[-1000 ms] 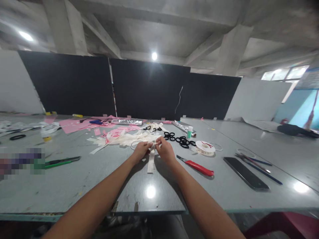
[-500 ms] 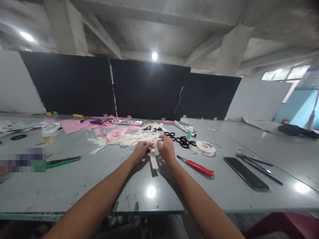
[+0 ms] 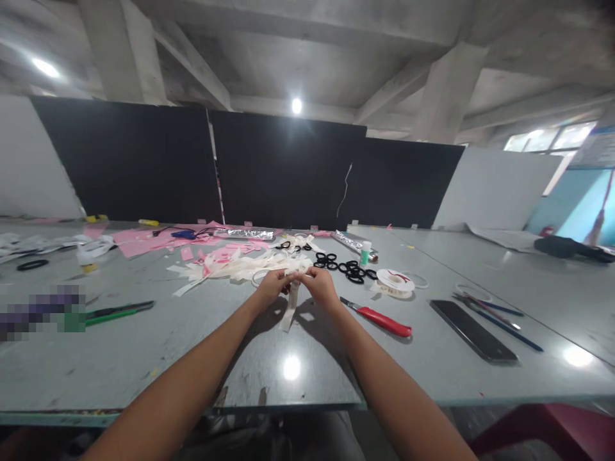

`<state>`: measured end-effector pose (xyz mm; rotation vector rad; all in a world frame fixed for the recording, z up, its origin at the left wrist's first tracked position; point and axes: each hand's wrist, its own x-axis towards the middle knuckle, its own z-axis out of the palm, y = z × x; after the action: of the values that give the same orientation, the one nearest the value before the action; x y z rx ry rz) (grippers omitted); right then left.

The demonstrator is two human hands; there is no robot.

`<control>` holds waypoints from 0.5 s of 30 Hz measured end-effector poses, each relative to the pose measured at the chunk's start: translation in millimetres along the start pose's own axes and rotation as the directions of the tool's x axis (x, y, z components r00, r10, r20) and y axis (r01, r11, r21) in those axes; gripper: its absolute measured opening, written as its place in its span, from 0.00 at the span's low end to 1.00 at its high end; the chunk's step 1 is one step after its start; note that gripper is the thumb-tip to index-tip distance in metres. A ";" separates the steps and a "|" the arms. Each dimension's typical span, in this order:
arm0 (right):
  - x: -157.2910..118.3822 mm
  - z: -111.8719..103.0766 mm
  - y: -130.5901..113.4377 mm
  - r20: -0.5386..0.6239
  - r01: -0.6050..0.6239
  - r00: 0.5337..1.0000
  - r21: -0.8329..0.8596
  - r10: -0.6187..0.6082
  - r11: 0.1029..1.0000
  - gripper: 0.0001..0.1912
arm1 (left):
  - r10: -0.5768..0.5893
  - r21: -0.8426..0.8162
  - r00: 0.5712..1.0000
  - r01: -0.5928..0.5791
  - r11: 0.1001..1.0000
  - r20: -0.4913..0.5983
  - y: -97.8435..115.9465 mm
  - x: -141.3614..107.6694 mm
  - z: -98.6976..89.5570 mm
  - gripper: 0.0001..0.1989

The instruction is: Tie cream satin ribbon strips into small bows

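Note:
My left hand (image 3: 271, 288) and my right hand (image 3: 319, 285) meet above the table, fingers pinched together on a white ribbon (image 3: 290, 310). One end of the ribbon hangs down between the hands towards the tabletop. Part of a thin white ring (image 3: 258, 277) shows beside my left fingers; whether they hold it I cannot tell. Just beyond the hands lies a heap of off-white strips (image 3: 245, 266). To the right of my right hand rests a red-handled knife (image 3: 384, 321), its blade pointing at the wrist.
Black rings (image 3: 354, 271), a glue stick (image 3: 366, 252) and a ribbon spool (image 3: 394, 282) lie right of the heap. A phone (image 3: 473, 330) and tweezers-like tools (image 3: 504, 320) are further right. Pink scraps (image 3: 144, 238) spread behind; a green-handled tool (image 3: 120, 314) lies left.
My right hand has moved in against my left, and its fingers have closed on the ribbon. The hanging ribbon end has swung slightly left.

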<state>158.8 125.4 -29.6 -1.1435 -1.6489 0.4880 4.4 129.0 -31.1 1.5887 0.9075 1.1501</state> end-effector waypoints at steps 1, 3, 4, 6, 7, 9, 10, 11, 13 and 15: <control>0.1 -0.6 -0.3 -0.010 -0.012 1.000 0.033 0.012 0.999 0.18 | -0.003 -0.010 1.000 0.003 1.000 0.004 -0.8 0.4 -0.5 0.19; 1.0 -1.7 -0.4 -0.008 -0.023 1.000 0.091 0.024 0.996 0.17 | -0.007 -0.039 1.000 0.007 0.999 0.006 -2.4 1.0 -1.4 0.18; 1.8 -2.1 0.1 0.005 -0.028 1.000 0.111 0.028 0.993 0.17 | -0.008 -0.053 1.000 0.009 0.999 0.008 -2.9 1.1 -1.9 0.18; 4.0 -2.5 2.5 0.036 -0.045 0.999 0.143 0.040 0.989 0.17 | -0.015 -0.077 1.000 0.016 0.997 0.009 -3.0 1.3 -2.6 0.19; 5.0 -2.2 4.2 0.048 -0.053 0.998 0.156 0.046 0.986 0.17 | -0.023 -0.086 1.000 0.023 0.996 0.009 -2.9 1.3 -3.0 0.19; 5.8 -1.1 7.0 0.052 -0.060 0.997 0.160 0.052 0.985 0.17 | -0.038 -0.101 0.999 0.040 0.994 0.013 -3.4 1.6 -3.6 0.19; 5.2 -0.2 7.7 0.043 -0.052 0.998 0.141 0.047 0.989 0.17 | -0.045 -0.106 0.999 0.046 0.993 0.014 -4.1 1.9 -3.8 0.20; 4.0 0.6 7.5 0.018 -0.036 0.999 0.110 0.034 0.993 0.16 | -0.047 -0.107 0.999 0.048 0.993 0.013 -5.2 2.3 -3.9 0.20; -0.5 1.8 4.3 -0.066 0.007 0.998 0.025 -0.006 1.000 0.13 | -0.048 -0.095 0.999 0.048 0.994 0.004 -8.0 3.4 -3.9 0.19; -5.8 1.2 -1.9 -0.187 0.063 0.979 -0.090 -0.079 0.994 0.15 | -0.050 -0.071 0.998 0.048 0.996 -0.027 -10.5 4.3 -3.4 0.19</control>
<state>157.0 119.8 -31.5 -1.1513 -1.5488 0.2575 2.0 136.8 -39.7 1.4893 0.9099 1.1604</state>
